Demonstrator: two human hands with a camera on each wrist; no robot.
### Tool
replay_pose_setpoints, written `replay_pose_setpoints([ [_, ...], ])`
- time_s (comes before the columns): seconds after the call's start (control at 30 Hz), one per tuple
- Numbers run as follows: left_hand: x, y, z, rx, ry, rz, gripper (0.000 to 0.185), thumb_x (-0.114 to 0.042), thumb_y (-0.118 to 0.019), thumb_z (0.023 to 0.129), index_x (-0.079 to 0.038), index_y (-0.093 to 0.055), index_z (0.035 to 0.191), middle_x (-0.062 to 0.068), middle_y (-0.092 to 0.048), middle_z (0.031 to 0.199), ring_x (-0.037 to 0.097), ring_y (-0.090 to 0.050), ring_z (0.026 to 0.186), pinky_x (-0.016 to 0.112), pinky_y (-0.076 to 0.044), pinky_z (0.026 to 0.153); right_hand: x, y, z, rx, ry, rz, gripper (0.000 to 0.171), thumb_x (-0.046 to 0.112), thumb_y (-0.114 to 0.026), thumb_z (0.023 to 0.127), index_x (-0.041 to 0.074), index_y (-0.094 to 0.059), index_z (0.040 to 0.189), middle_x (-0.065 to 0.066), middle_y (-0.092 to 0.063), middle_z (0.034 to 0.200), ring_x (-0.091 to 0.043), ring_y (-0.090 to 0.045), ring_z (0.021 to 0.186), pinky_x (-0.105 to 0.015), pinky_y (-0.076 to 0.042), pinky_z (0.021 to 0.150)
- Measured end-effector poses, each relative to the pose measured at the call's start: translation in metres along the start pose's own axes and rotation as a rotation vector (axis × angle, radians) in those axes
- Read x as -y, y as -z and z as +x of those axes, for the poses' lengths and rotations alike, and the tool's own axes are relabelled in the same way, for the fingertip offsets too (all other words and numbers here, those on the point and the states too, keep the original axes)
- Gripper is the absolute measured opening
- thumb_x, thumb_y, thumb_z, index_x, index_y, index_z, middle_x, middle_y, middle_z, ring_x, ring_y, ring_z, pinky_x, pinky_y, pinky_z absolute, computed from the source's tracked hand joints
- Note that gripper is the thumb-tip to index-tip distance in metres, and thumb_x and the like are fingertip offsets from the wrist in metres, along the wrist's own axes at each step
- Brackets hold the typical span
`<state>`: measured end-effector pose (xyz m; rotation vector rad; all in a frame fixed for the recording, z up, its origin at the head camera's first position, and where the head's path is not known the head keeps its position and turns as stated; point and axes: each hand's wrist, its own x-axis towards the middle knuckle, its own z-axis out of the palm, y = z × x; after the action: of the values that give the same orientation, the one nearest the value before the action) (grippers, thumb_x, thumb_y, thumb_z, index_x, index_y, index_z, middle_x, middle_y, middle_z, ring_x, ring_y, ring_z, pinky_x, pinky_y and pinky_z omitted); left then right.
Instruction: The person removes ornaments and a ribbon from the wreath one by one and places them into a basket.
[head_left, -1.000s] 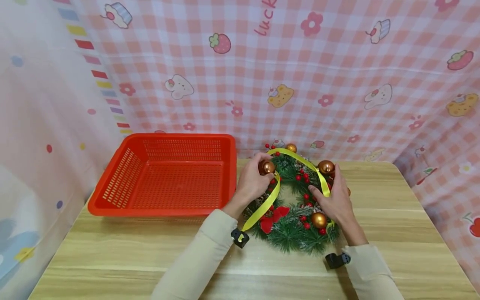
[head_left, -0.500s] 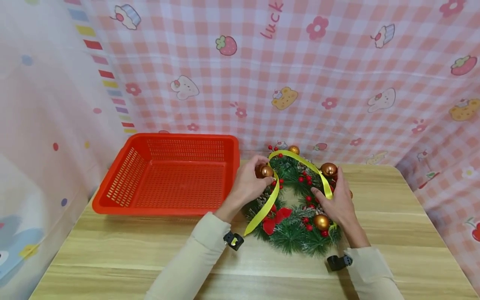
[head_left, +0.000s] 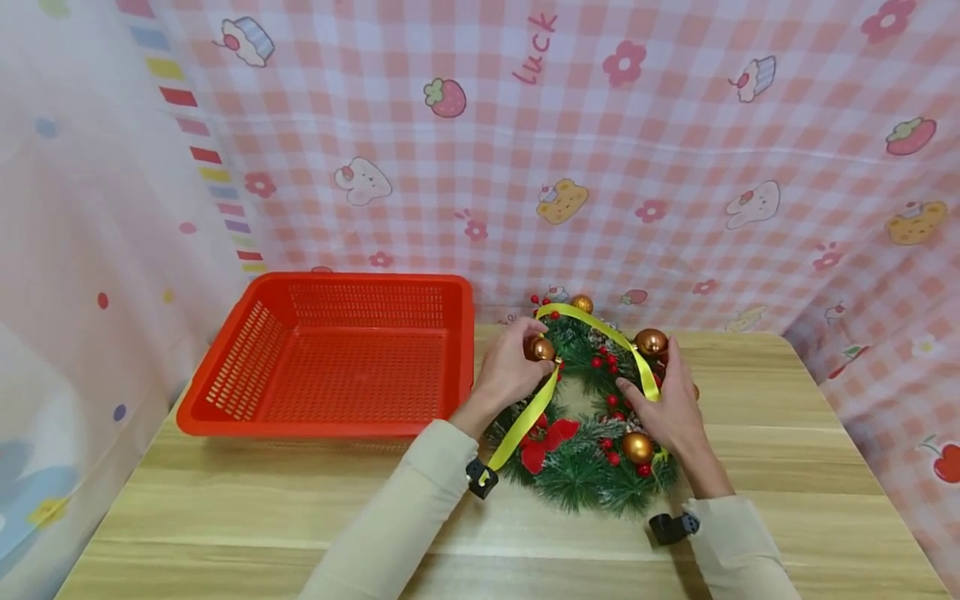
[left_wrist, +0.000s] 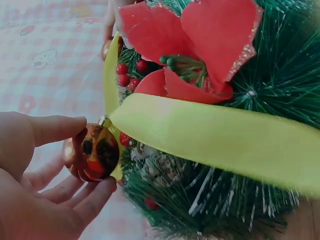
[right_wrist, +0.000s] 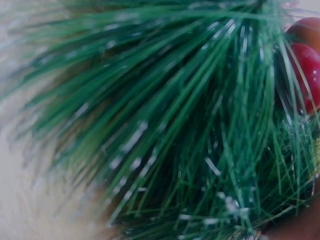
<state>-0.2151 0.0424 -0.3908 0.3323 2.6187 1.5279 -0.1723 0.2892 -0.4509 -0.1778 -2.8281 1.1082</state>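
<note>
A green wreath (head_left: 581, 475) with red berries, a red flower (left_wrist: 200, 45) and gold baubles lies on the wooden table (head_left: 225, 517). A yellow ribbon (head_left: 525, 412) loops over its top and runs down both sides. My left hand (head_left: 525, 354) holds a gold bauble (head_left: 542, 348) at the wreath's upper left, thumb and fingers curled round the bauble (left_wrist: 92, 152). My right hand (head_left: 660, 379) lies on the wreath's right side, over the ribbon, fingers fairly straight beside another gold bauble (head_left: 651, 342). The right wrist view shows only green needles (right_wrist: 190, 130) and red berries (right_wrist: 307, 75).
An empty red plastic basket (head_left: 225, 400) stands on the table left of the wreath, almost touching my left hand. A pink checked cloth (head_left: 675, 167) hangs behind and to the right. Bare wood lies in front of the wreath and to its right.
Very little. My left hand has shifted the gold bauble slightly right and nearer me. My right hand stays on the wreath's right side.
</note>
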Motion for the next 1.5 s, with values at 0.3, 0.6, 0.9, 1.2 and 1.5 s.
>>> replay_pose_setpoints([
  [0.3, -0.006, -0.006, 0.008, -0.002, -0.013, -0.046, 0.04, -0.011, -0.075, 0.088, -0.019, -0.06, 0.124, 0.0, -0.061, 0.125, 0.02, -0.06, 0.106, 0.035, -0.053, 0.087, 0.001, 0.0, -0.001, -0.009, 0.0, 0.005, 0.104, 0.053, -0.059, 0.094, 0.017, 0.013, 0.158, -0.027, -0.001, 0.163, -0.053, -0.014, 0.145, -0.074, -0.022, 0.105],
  [0.6, -0.004, 0.002, 0.01, 0.065, 0.099, 0.011, 0.05, -0.023, -0.072, 0.09, -0.013, -0.051, 0.135, 0.007, -0.06, 0.114, 0.02, -0.06, 0.088, 0.032, -0.052, 0.069, -0.001, 0.001, 0.0, -0.004, -0.007, -0.006, 0.104, 0.055, -0.058, 0.094, 0.019, 0.015, 0.158, -0.027, -0.001, 0.163, -0.054, -0.015, 0.144, -0.075, -0.023, 0.105],
  [0.9, 0.004, 0.003, 0.011, 0.153, 0.174, -0.002, 0.052, -0.034, -0.062, 0.095, -0.015, -0.044, 0.141, 0.006, -0.06, 0.119, 0.023, -0.058, 0.101, 0.043, -0.051, 0.089, -0.002, 0.001, 0.001, 0.003, -0.006, -0.014, 0.104, 0.055, -0.058, 0.094, 0.018, 0.015, 0.158, -0.028, -0.002, 0.162, -0.054, -0.015, 0.144, -0.074, -0.023, 0.105],
  [1.2, 0.011, 0.003, 0.014, 0.202, 0.153, -0.135, 0.056, -0.032, -0.059, 0.095, -0.016, -0.042, 0.146, 0.007, -0.056, 0.132, 0.023, -0.056, 0.115, 0.046, -0.046, 0.1, -0.002, 0.0, 0.0, -0.001, -0.006, -0.017, 0.104, 0.054, -0.058, 0.094, 0.018, 0.014, 0.158, -0.029, -0.004, 0.162, -0.054, -0.015, 0.144, -0.074, -0.023, 0.105],
  [1.5, 0.009, 0.002, 0.017, 0.272, 0.168, -0.142, 0.063, -0.033, -0.059, 0.095, -0.022, -0.036, 0.152, 0.005, -0.058, 0.129, 0.02, -0.059, 0.11, 0.047, -0.047, 0.099, -0.002, 0.0, 0.001, -0.006, -0.001, -0.018, 0.103, 0.053, -0.059, 0.094, 0.017, 0.013, 0.158, -0.03, -0.006, 0.161, -0.054, -0.017, 0.143, -0.073, -0.024, 0.105],
])
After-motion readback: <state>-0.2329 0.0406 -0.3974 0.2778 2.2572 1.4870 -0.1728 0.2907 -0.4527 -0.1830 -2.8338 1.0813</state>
